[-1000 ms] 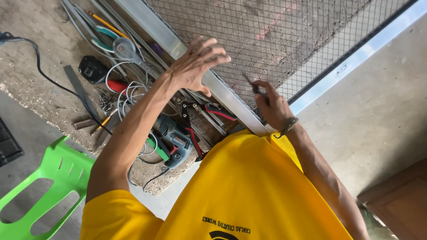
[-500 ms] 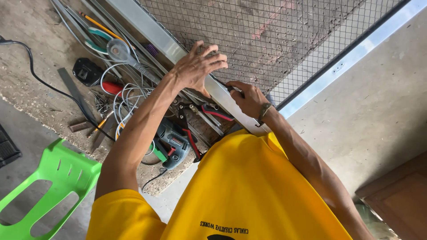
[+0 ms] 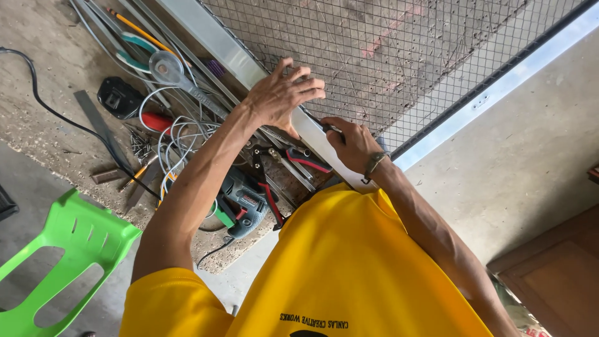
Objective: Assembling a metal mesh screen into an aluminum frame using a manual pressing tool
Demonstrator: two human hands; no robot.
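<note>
The aluminium frame rail (image 3: 246, 65) is a pale, flat-faced metal bar running diagonally from the upper left down toward the centre, lying on the concrete floor. The wire mesh (image 3: 387, 56) is a fine dark square grid, stretched flat inside the frame and lying level; it meets the rail along the rail's inner edge. The left hand (image 3: 281, 97) lies spread over rail and mesh together, fingers flat on the grid. The right hand (image 3: 352, 143) is closed on a small dark tool (image 3: 329, 128) at the rail's edge; the tool's kind cannot be told.
</note>
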